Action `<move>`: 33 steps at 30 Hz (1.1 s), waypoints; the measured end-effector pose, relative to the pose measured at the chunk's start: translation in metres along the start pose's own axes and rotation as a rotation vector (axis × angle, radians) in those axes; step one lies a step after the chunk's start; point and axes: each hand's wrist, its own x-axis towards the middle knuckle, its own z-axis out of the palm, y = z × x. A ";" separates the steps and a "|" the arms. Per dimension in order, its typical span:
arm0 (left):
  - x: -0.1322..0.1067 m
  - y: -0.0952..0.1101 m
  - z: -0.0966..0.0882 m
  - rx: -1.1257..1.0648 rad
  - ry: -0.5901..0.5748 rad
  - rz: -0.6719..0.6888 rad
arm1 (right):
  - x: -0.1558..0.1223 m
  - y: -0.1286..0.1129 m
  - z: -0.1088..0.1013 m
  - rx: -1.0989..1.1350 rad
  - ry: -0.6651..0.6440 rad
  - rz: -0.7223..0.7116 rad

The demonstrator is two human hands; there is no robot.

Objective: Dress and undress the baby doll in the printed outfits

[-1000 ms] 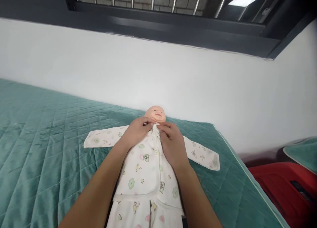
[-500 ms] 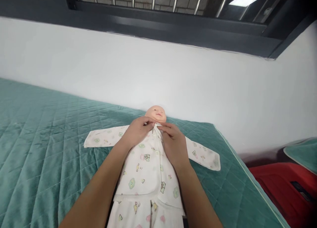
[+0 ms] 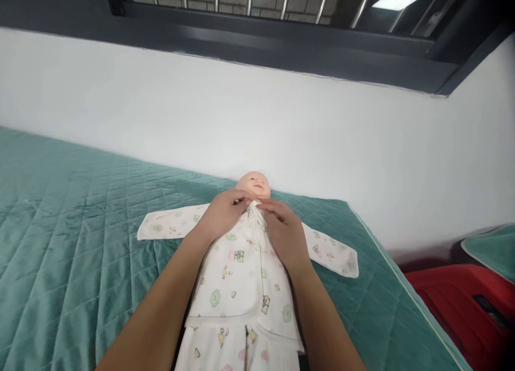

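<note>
A baby doll (image 3: 258,184) lies on its back, its head near the wall. It wears a white printed baby shirt (image 3: 229,285) with long sleeves spread out to both sides, and matching pants (image 3: 213,349). At the neckline, my left hand (image 3: 227,212) pinches the collar edge from the left. My right hand (image 3: 284,226) grips the other side of the collar, its fingertips meeting the left ones at the top of the front opening. A small pale fastening shows between the fingertips. The fingers partly hide the collar and the doll's neck.
The doll rests on a green quilted bed cover (image 3: 80,242) whose right edge slopes down. A white wall (image 3: 201,113) rises behind, below a dark window frame (image 3: 281,49) with metal bars. To the right stands a red plastic chair or stool (image 3: 454,296).
Both hands stay at the collar. The right hand's fingers have shifted slightly at the fastening, and the shirt has moved a touch.
</note>
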 end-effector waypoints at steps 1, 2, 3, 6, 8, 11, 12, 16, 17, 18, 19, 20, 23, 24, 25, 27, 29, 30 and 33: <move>0.000 0.000 0.000 0.015 -0.002 0.003 | 0.000 0.000 0.000 0.018 0.017 -0.004; 0.000 0.001 0.000 0.030 -0.005 0.005 | 0.000 0.000 0.000 0.030 0.029 -0.009; -0.001 0.001 0.000 0.041 -0.006 0.006 | -0.001 0.000 -0.001 0.038 0.039 -0.013; -0.001 0.000 0.001 0.058 0.002 -0.004 | -0.001 -0.001 -0.003 0.042 0.063 -0.020; -0.001 -0.001 0.000 0.064 0.017 -0.004 | -0.001 -0.004 -0.005 0.034 0.077 -0.034; -0.001 0.002 -0.001 0.076 0.043 0.031 | -0.003 -0.012 -0.010 -0.007 0.101 -0.052; -0.002 0.004 -0.002 0.069 0.059 0.042 | -0.005 -0.015 -0.011 -0.025 0.104 -0.051; -0.012 0.018 -0.004 -0.008 0.111 0.037 | -0.022 -0.030 -0.010 -0.116 0.032 -0.038; -0.016 0.021 -0.004 -0.021 0.112 0.034 | -0.028 -0.032 -0.009 -0.160 0.005 -0.041; -0.021 0.024 -0.003 -0.026 0.110 0.035 | -0.034 -0.033 -0.007 -0.211 -0.017 -0.045; -0.025 0.025 -0.002 -0.020 0.110 0.036 | -0.041 -0.033 -0.005 -0.263 -0.029 -0.050; -0.030 0.025 -0.001 -0.006 0.114 0.037 | -0.047 -0.033 -0.003 -0.305 -0.032 -0.053; -0.043 0.019 0.003 0.029 0.131 0.019 | -0.061 -0.031 0.000 -0.348 -0.005 -0.054; -0.047 0.016 0.003 0.023 0.130 0.008 | -0.065 -0.030 0.001 -0.345 0.006 -0.054; -0.050 0.013 0.004 0.004 0.122 -0.001 | -0.067 -0.029 0.002 -0.341 0.015 -0.058; -0.055 0.008 0.003 -0.044 0.100 -0.011 | -0.070 -0.028 0.002 -0.339 0.028 -0.074; -0.056 0.005 0.002 -0.064 0.090 -0.006 | -0.069 -0.027 0.003 -0.340 0.033 -0.083; -0.056 0.004 0.001 -0.060 0.090 0.000 | -0.068 -0.026 0.003 -0.338 0.033 -0.083; -0.055 0.006 0.001 -0.039 0.078 0.018 | -0.063 -0.023 0.004 -0.328 0.013 -0.075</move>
